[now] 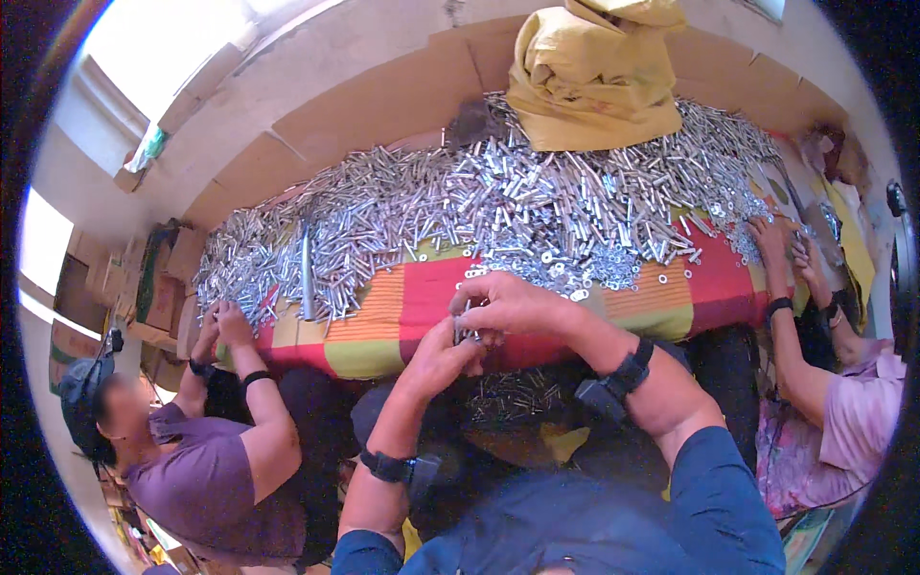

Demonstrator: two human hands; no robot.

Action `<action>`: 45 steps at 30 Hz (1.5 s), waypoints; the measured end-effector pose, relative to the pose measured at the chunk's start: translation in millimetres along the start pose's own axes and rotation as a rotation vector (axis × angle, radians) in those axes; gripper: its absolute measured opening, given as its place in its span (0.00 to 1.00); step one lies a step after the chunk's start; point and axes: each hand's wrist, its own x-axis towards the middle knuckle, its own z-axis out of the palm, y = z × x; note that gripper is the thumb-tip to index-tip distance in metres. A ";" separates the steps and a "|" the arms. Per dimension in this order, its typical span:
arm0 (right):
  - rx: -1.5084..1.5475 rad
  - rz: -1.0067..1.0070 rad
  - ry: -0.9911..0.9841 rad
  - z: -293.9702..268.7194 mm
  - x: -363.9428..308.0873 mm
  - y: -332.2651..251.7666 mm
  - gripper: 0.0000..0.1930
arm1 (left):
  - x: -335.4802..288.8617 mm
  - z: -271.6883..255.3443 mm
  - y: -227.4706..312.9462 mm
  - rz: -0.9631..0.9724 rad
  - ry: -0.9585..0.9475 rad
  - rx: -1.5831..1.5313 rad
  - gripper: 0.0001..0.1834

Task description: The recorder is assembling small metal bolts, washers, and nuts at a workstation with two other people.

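Note:
My left hand and my right hand meet just over the near edge of a checked cloth. Both are closed, fingertips together around a small metal fastener, mostly covered by the fingers, so its exact kind does not show. Right beyond my right hand lies a heap of loose washers. Behind it spreads a wide pile of shiny metal bolts or sleeve anchors. Dark bands with small boxes sit on both my forearms.
A yellow sack rests on the pile at the back, before cardboard sheets. A metal rod stands out at left. Co-workers' hands work at left, others at right. More fasteners lie below the cloth's edge.

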 end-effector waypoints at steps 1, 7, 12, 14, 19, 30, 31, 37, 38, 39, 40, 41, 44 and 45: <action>-0.063 -0.032 0.043 -0.7 -3.3 1.8 0.13 | 3.6 1.5 -5.5 -0.005 -0.019 -0.022 0.13; -0.120 -0.140 0.172 -5.3 -13.1 15.7 0.14 | 11.6 5.7 -14.8 -0.051 -0.048 -0.127 0.08; 0.054 0.043 0.194 -8.8 -11.7 17.3 0.15 | 18.6 6.8 -17.0 -0.133 -0.062 -0.186 0.09; -0.043 0.046 0.239 -9.2 -8.2 28.1 0.15 | 23.3 7.3 -20.0 -0.112 -0.063 -0.140 0.09; -0.162 0.077 0.177 -11.1 -1.4 13.7 0.14 | 20.4 -3.1 -23.2 -0.064 -0.117 -0.155 0.09; -0.228 -0.009 0.044 14.0 9.7 17.1 0.11 | -4.7 -17.7 -24.3 -0.019 -0.100 -0.250 0.12; -0.181 -0.054 0.060 20.4 9.4 15.3 0.11 | -8.4 -22.3 -27.1 -0.029 -0.080 -0.267 0.12; 0.028 0.052 0.242 43.3 3.7 -8.7 0.12 | -32.8 -41.5 -31.5 -0.004 0.002 -0.433 0.12; -0.070 0.193 0.117 41.0 -0.2 -12.4 0.13 | -36.1 -44.2 -32.2 0.012 0.014 -0.499 0.12; -0.173 0.334 -0.009 41.0 -3.3 -17.6 0.14 | -38.8 -46.6 -34.0 0.018 0.021 -0.510 0.12; -0.196 0.362 -0.151 46.1 -7.2 -13.8 0.14 | -40.4 -49.4 -36.1 0.062 0.074 -0.595 0.11; -0.205 0.369 -0.162 55.3 -9.8 -4.3 0.14 | -42.4 -52.9 -38.8 0.106 0.128 -0.680 0.11; -0.559 0.364 -0.488 74.6 -21.7 72.1 0.12 | -42.5 -59.4 -42.4 0.180 0.172 -0.761 0.11; -0.734 0.271 -0.498 77.9 -26.5 102.1 0.12 | -42.0 -59.8 -42.9 0.220 0.198 -0.775 0.10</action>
